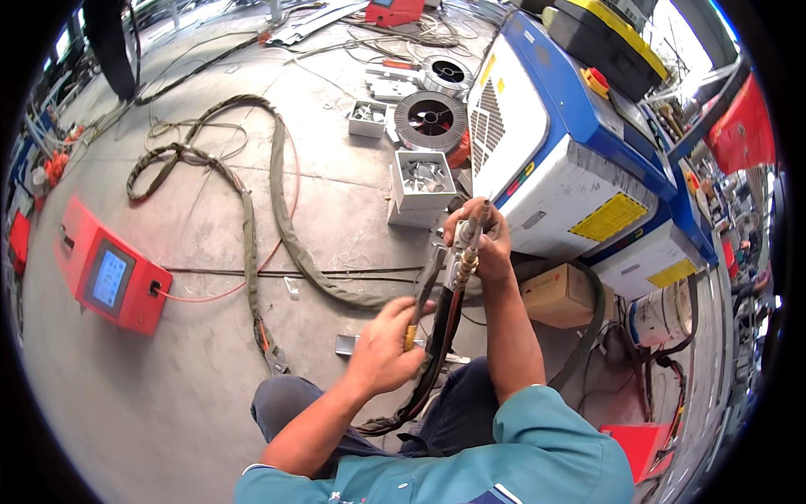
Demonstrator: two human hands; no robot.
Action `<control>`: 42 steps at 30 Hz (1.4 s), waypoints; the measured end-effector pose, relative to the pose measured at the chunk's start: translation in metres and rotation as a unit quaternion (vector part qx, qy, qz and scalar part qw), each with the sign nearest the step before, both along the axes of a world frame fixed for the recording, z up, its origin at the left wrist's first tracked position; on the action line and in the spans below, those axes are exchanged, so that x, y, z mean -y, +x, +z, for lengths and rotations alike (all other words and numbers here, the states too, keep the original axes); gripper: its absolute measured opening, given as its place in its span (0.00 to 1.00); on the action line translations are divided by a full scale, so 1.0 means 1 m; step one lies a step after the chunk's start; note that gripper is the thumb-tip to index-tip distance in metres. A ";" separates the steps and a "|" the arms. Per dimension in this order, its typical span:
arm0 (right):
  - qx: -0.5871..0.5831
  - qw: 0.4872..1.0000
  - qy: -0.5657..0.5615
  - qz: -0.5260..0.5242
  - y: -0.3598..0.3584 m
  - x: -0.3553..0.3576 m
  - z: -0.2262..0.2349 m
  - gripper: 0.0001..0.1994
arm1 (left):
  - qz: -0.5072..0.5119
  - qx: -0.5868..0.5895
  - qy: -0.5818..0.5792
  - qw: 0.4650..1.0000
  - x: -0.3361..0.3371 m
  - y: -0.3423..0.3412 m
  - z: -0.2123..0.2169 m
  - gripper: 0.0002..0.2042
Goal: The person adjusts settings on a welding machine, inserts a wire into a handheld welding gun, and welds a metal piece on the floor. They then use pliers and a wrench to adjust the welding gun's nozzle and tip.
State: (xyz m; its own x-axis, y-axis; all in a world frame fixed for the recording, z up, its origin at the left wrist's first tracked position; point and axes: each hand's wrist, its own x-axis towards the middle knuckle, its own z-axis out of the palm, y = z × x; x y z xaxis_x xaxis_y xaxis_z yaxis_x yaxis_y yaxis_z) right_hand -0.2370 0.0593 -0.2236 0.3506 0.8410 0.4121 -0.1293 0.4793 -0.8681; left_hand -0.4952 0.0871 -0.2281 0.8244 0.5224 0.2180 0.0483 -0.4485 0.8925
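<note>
My right hand (487, 238) is wrapped round the metal head of a welding torch (464, 267), with brass fittings below the fingers. A dark sleeved cable (437, 344) runs down from it between my knees. My left hand (386, 346) grips a long dark hand tool (426, 286) with a yellow part at the grip; its exact kind is unclear. The tool's upper end lies close beside the fittings, and I cannot tell if it touches them. Below the left hand, a short metal channel piece (346, 344) lies on the floor.
A blue and white machine (546, 143) stands at the right, beside a cardboard box (562, 296) and white bucket (659, 315). Ahead are boxes of metal parts (422, 189) and wire spools (430, 119). A red screen unit (113, 269) and thick hoses (281, 185) lie left.
</note>
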 end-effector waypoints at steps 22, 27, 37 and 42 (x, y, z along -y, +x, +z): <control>-0.032 0.997 -0.039 0.056 -0.007 0.005 -0.008 0.36 | 0.077 -0.102 0.408 0.904 -0.036 -0.002 0.065 0.14; -0.030 0.995 -0.030 0.086 -0.011 0.004 -0.007 0.33 | 0.093 -0.100 0.445 0.885 -0.034 0.000 0.073 0.16; -0.018 0.997 -0.027 0.069 -0.003 0.005 -0.016 0.24 | 0.119 -0.006 0.350 0.929 -0.040 -0.007 0.063 0.31; -0.010 0.995 0.009 0.102 -0.012 -0.002 -0.017 0.25 | 0.143 -0.108 0.384 0.906 -0.041 -0.008 0.060 0.32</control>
